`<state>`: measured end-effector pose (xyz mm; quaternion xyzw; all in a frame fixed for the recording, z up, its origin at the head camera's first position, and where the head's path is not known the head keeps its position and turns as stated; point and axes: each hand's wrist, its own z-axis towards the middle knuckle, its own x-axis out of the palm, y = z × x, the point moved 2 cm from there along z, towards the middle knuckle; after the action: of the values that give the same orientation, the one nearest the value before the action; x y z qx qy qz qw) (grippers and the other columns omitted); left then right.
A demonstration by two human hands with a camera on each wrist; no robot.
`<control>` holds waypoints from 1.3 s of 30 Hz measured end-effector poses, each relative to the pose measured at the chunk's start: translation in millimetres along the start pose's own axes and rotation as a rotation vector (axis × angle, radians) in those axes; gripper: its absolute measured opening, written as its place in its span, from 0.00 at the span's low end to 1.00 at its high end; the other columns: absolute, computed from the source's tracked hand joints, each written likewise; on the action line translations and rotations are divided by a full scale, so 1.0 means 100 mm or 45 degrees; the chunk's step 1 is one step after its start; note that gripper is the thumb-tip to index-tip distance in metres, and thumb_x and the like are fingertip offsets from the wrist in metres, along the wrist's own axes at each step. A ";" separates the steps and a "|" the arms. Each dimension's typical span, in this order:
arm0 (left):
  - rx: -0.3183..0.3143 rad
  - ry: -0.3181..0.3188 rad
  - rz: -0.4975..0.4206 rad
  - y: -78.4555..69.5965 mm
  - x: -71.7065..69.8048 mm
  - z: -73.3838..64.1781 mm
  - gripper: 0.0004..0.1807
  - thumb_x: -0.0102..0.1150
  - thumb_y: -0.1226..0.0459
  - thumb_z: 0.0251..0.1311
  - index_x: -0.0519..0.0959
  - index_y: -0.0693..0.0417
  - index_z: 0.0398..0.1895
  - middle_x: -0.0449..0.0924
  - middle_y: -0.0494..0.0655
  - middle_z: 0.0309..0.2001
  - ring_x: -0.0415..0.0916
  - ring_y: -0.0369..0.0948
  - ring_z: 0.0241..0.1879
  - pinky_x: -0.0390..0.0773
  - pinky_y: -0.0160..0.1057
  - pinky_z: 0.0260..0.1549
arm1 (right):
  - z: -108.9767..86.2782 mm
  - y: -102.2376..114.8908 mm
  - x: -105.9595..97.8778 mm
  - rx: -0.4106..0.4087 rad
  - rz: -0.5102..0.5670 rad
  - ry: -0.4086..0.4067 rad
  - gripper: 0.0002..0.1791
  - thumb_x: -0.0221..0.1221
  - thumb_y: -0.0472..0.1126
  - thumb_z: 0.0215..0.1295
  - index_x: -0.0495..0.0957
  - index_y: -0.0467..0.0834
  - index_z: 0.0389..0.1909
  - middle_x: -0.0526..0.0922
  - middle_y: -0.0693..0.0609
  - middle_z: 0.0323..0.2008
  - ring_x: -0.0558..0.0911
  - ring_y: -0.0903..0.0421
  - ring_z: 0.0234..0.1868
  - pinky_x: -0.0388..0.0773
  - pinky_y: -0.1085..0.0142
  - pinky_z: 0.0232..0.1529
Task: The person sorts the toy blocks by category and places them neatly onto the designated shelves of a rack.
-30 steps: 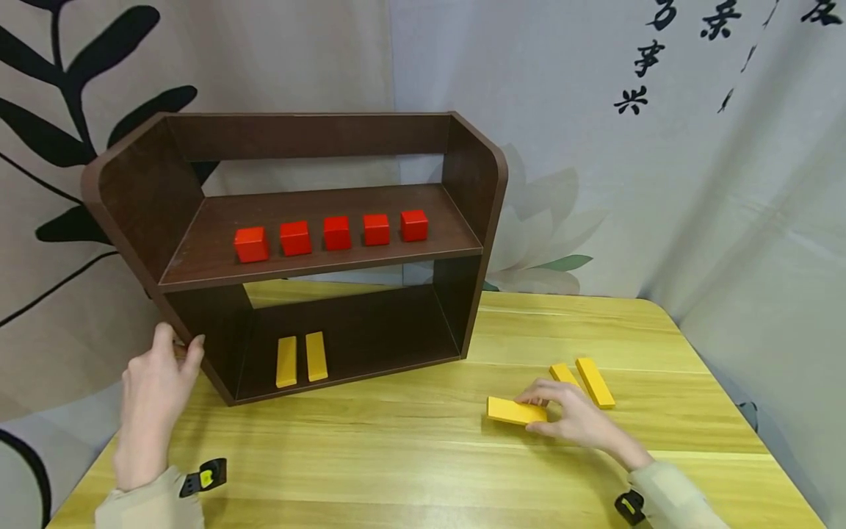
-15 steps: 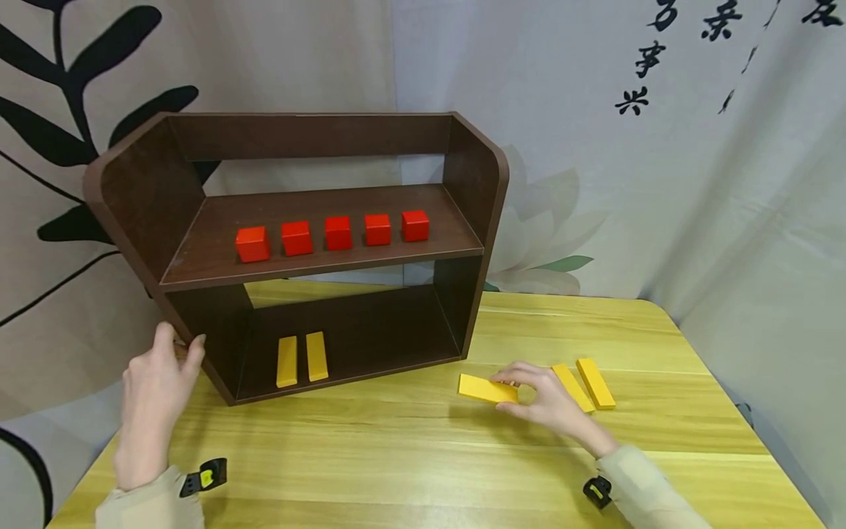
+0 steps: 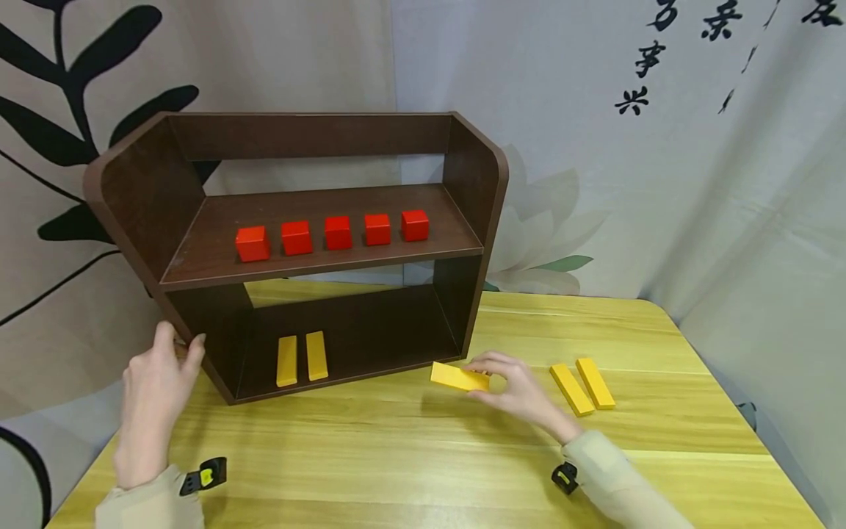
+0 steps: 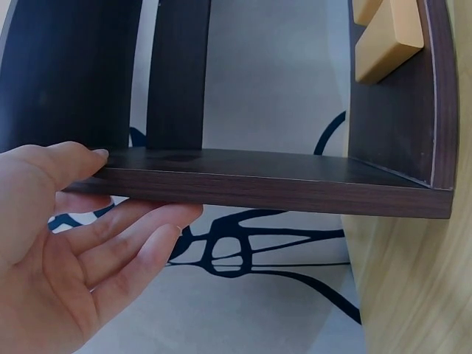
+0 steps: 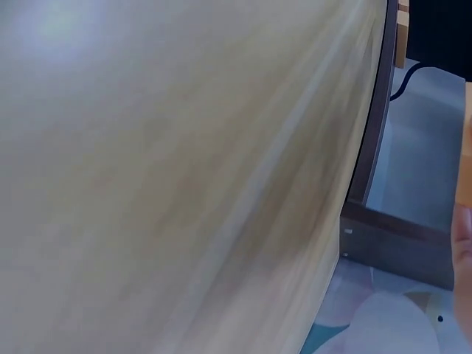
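Note:
A dark brown two-tier shelf (image 3: 317,270) stands on the table. My left hand (image 3: 158,382) grips its left side panel; the left wrist view has the thumb on the inner face and the fingers under the outer face (image 4: 258,193). Between thumb and fingers my right hand (image 3: 518,389) pinches one end of a yellow block (image 3: 456,377), long and flat, just off the shelf's lower front right corner. In the right wrist view only a sliver of this block (image 5: 464,166) shows. On the lower tier, two yellow blocks (image 3: 287,361) lie side by side toward the left.
Several red cubes (image 3: 338,233) stand in a row on the upper tier. Two more yellow blocks (image 3: 595,383) lie on the table (image 3: 370,455) to the right of my right hand. Behind the shelf hangs a patterned curtain (image 3: 568,88).
My right hand has carried the yellow block left across the table toward the shelf, away from the two other blocks there. My left hand has stayed at the side panel.

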<state>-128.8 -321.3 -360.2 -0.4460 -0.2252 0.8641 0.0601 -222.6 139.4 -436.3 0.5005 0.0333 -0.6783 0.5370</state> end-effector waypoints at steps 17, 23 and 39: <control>0.004 0.005 0.004 -0.01 0.00 0.01 0.13 0.48 0.61 0.67 0.63 0.63 0.35 0.73 0.60 0.20 0.65 0.53 0.11 0.57 0.41 0.12 | 0.46 0.11 0.45 0.058 0.015 -0.096 0.18 0.71 0.36 0.48 0.83 0.42 0.43 0.83 0.49 0.42 0.82 0.53 0.44 0.79 0.64 0.42; 0.000 0.010 0.001 -0.01 0.00 0.01 0.13 0.48 0.60 0.67 0.63 0.63 0.35 0.72 0.59 0.18 0.64 0.52 0.11 0.57 0.41 0.12 | 0.61 0.19 0.61 0.144 0.007 -0.077 0.18 0.70 0.37 0.50 0.83 0.43 0.44 0.83 0.50 0.42 0.82 0.53 0.44 0.80 0.62 0.44; 0.000 0.005 0.009 0.00 0.00 0.00 0.13 0.49 0.61 0.67 0.63 0.64 0.36 0.72 0.60 0.17 0.64 0.52 0.11 0.56 0.41 0.12 | 0.90 0.29 0.99 0.246 0.084 -0.107 0.16 0.70 0.38 0.51 0.84 0.42 0.43 0.84 0.48 0.41 0.82 0.55 0.40 0.80 0.65 0.40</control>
<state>-128.5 -321.0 -360.4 -0.4486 -0.2236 0.8634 0.0576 -251.3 5.8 -448.1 0.5220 -0.0711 -0.6807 0.5090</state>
